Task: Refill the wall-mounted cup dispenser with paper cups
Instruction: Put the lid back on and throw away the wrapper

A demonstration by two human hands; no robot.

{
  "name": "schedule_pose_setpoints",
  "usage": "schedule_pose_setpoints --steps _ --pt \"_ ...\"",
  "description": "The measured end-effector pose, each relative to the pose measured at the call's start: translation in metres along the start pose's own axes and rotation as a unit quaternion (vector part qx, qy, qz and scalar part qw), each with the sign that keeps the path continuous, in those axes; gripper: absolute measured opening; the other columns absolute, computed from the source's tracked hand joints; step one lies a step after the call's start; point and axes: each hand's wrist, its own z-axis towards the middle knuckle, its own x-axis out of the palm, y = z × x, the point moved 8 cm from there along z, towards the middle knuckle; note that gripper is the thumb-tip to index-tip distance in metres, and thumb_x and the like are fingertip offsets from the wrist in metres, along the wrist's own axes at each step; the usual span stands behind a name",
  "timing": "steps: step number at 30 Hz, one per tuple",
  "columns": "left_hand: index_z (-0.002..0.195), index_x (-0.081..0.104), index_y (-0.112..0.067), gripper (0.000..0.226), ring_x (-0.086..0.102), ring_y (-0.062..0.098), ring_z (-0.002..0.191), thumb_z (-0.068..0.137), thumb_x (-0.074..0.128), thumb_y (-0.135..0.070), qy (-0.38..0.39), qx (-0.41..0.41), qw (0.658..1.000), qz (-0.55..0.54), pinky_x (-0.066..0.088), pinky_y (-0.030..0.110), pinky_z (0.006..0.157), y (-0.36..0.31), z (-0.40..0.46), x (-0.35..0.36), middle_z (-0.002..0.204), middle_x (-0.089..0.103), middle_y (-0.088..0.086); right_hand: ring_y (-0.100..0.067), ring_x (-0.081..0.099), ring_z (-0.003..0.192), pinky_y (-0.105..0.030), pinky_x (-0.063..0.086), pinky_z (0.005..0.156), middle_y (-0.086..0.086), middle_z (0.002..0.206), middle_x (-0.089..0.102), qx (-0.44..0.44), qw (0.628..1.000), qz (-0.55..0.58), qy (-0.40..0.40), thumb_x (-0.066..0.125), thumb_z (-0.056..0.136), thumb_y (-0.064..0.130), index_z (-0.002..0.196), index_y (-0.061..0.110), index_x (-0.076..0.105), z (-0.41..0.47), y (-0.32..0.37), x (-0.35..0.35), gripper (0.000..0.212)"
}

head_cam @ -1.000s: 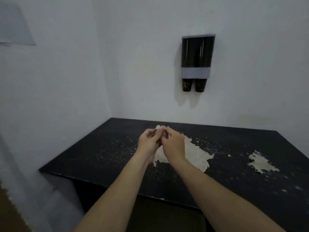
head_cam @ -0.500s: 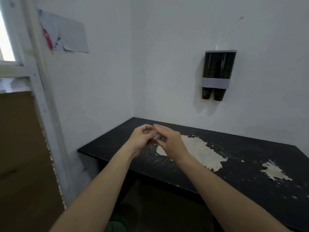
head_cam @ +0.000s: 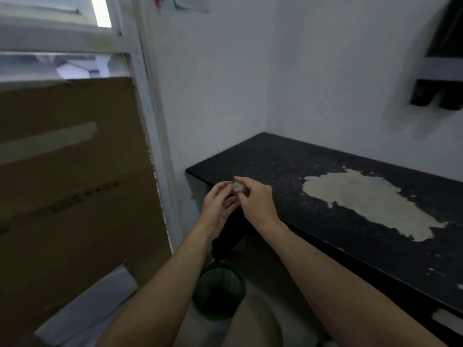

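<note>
A green mesh bin (head_cam: 218, 291) stands on the floor below the hands, beside a worn black table (head_cam: 288, 166) and taped cardboard (head_cam: 70, 176). The cup dispenser (head_cam: 441, 68) hangs upright on the wall at far right, cut by the frame edge, cup bottoms pointing down. The left hand (head_cam: 218, 204) and right hand (head_cam: 255, 199) together pinch a small whitish scrap (head_cam: 238, 187).

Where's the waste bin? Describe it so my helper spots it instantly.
Start at the black table along the wall and follow it to its left end. On the floor just below that end stands the bin: a round, dark green mesh basket, the only green thing there.
</note>
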Motion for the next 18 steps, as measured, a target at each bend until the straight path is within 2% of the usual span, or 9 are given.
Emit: schedule_pose_setpoints --steps 3,5,7,9,11,13,15,18 --pt "0.100 0.061 -0.009 0.010 0.071 0.020 0.077 0.100 0.055 -0.017 -0.067 -0.023 0.997 0.011 0.058 0.032 0.069 0.019 0.007 -0.054 0.088 0.071 0.009 0.000 0.060 0.107 0.007 0.034 0.085 0.000 0.122 0.071 0.040 0.998 0.012 0.052 0.067 0.093 0.008 0.130 0.016 0.068 -0.012 -0.023 0.053 0.038" --pt "0.098 0.061 -0.010 0.010 0.068 0.021 0.076 0.100 0.054 -0.016 -0.122 -0.052 0.989 0.064 0.056 0.033 0.072 0.041 0.016 -0.096 0.089 0.068 0.010 0.001 0.059 0.104 0.010 0.033 0.079 0.002 0.121 0.071 0.073 0.993 0.017 0.095 0.068 0.093 0.008 0.131 0.017 0.067 -0.023 -0.045 0.090 0.040" --pt "0.095 0.063 -0.010 0.012 0.066 0.022 0.075 0.100 0.054 -0.016 -0.160 -0.090 0.974 0.132 0.053 0.029 0.064 0.067 0.021 -0.134 0.090 0.068 0.014 -0.001 0.060 0.101 0.010 0.034 0.075 0.001 0.118 0.071 0.102 0.987 0.017 0.127 0.068 0.093 0.007 0.131 0.017 0.067 -0.038 -0.070 0.121 0.040" --pt "0.093 0.064 -0.007 0.013 0.066 0.023 0.071 0.099 0.053 -0.013 -0.186 -0.122 0.958 0.182 0.051 0.024 0.053 0.098 0.027 -0.171 0.086 0.069 0.016 -0.007 0.064 0.101 0.005 0.038 0.079 0.000 0.115 0.072 0.136 0.979 0.012 0.150 0.067 0.093 0.008 0.130 0.019 0.068 -0.051 -0.101 0.152 0.039" --pt "0.087 0.064 -0.008 0.017 0.068 0.020 0.064 0.099 0.052 -0.010 -0.201 -0.153 0.937 0.240 0.052 0.022 0.049 0.125 0.030 -0.203 0.078 0.070 0.012 -0.013 0.067 0.102 -0.011 0.047 0.086 -0.002 0.114 0.072 0.179 0.968 0.002 0.175 0.067 0.093 0.010 0.130 0.022 0.068 -0.065 -0.129 0.175 0.039" --pt "0.084 0.064 -0.011 0.018 0.070 0.021 0.067 0.098 0.054 -0.010 -0.203 -0.183 0.913 0.303 0.055 0.027 0.056 0.154 0.037 -0.234 0.081 0.071 0.013 -0.018 0.068 0.103 -0.023 0.053 0.090 -0.004 0.115 0.072 0.208 0.958 -0.007 0.198 0.066 0.094 0.010 0.131 0.022 0.068 -0.077 -0.156 0.201 0.039" --pt "0.087 0.067 -0.009 0.013 0.068 0.027 0.076 0.094 0.057 -0.014 -0.199 -0.211 0.882 0.372 0.056 0.034 0.069 0.179 0.041 -0.262 0.090 0.071 0.019 -0.021 0.068 0.107 -0.026 0.053 0.094 -0.007 0.118 0.072 0.225 0.949 -0.019 0.218 0.066 0.094 0.009 0.130 0.020 0.068 -0.086 -0.178 0.221 0.038" --pt "0.091 0.071 -0.012 0.016 0.066 0.027 0.085 0.091 0.060 -0.023 -0.201 -0.235 0.827 0.470 0.050 0.033 0.074 0.213 0.042 -0.300 0.093 0.073 0.013 -0.025 0.067 0.108 -0.034 0.052 0.098 -0.009 0.117 0.073 0.240 0.937 -0.045 0.250 0.064 0.093 0.009 0.125 0.018 0.071 -0.097 -0.209 0.250 0.034"
